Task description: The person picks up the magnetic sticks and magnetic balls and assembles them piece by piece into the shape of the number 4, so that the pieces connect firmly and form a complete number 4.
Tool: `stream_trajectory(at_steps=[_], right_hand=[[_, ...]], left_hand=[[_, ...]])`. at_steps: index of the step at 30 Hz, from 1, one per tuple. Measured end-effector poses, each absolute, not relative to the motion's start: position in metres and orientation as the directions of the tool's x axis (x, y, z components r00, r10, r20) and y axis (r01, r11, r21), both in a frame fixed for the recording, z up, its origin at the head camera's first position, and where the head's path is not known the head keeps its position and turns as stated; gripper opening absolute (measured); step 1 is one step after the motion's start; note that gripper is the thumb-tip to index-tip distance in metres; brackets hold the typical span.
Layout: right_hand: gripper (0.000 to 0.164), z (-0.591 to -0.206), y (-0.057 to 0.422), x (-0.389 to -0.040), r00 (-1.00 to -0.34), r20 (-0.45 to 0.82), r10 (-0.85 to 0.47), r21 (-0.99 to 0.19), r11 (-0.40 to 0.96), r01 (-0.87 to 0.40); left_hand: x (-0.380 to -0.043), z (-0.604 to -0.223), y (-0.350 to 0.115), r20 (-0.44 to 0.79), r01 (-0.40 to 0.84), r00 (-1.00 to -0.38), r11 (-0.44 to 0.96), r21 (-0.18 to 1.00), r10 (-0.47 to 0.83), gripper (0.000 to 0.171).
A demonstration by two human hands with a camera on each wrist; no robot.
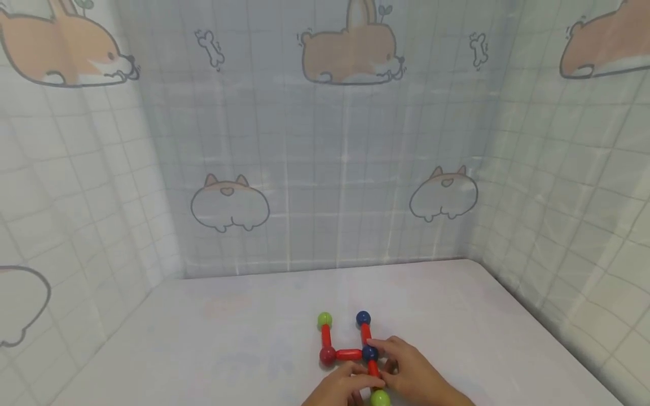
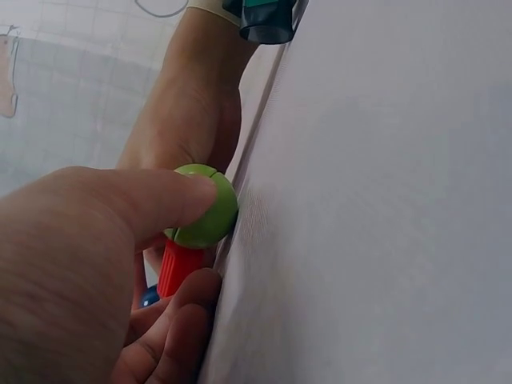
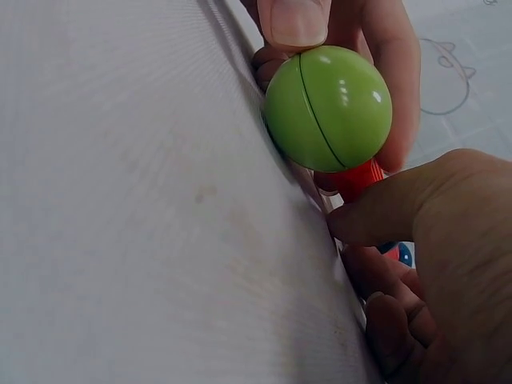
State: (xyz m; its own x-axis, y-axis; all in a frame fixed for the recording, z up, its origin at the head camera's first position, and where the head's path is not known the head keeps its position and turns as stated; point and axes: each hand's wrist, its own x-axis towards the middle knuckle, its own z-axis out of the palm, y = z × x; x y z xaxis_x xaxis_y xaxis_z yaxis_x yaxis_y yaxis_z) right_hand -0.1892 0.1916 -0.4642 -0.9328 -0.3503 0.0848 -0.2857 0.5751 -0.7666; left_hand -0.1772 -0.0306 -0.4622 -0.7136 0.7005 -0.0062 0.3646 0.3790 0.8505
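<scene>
A flat figure of red rods and coloured balls, like magnetic building pieces, lies on the white table. Its far ends carry a lime ball (image 1: 325, 320) and a dark blue ball (image 1: 363, 318). A red ball (image 1: 327, 356) and another blue ball (image 1: 369, 353) are joined by a red crossbar (image 1: 348, 354). My left hand (image 1: 345, 386) pinches the near lime ball (image 3: 328, 108), its thumb on the ball and index finger over the rod end. With thumb and fingers, my right hand (image 1: 411, 369) grips the near red rod (image 1: 373, 368), index finger by the middle blue ball.
White surface (image 1: 228, 332) spreads around the figure. Grid-patterned curtains with cartoon dogs (image 1: 350, 56) stand behind and on both sides. A dark cylindrical device (image 2: 268, 22) sits at the right wrist.
</scene>
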Motion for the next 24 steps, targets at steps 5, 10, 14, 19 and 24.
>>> stream_trajectory(at_steps=[5, 10, 14, 19, 24], right_hand=[[0.052, -0.467, 0.193, -0.19, -0.926, 0.1, -0.364, -0.752, 0.582, -0.31], [0.053, -0.467, 0.193, -0.19, -0.924, 0.105, -0.368, -0.735, 0.597, -0.322], [0.054, -0.467, 0.192, -0.19, -0.922, 0.099, -0.374, -0.738, 0.594, -0.32], [0.053, -0.467, 0.191, -0.189, -0.918, 0.099, -0.384, -0.746, 0.582, -0.324], [0.051, -0.463, 0.193, -0.189, -0.927, 0.084, -0.364, -0.753, 0.586, -0.298]], left_hand=[[-0.183, -0.47, -0.032, 0.014, 0.398, -0.698, 0.371, 0.839, 0.716, 0.045], [-0.184, -0.469, -0.035, 0.041, 0.418, -0.668, 0.329, 0.847, 0.743, 0.048], [-0.181, -0.461, -0.037, -0.009, 0.346, -0.701, 0.351, 0.87, 0.713, 0.049], [-0.181, -0.452, -0.042, -0.028, 0.305, -0.749, 0.382, 0.872, 0.662, 0.03], [-0.188, -0.442, -0.051, 0.046, 0.353, -0.787, 0.388, 0.852, 0.615, 0.022]])
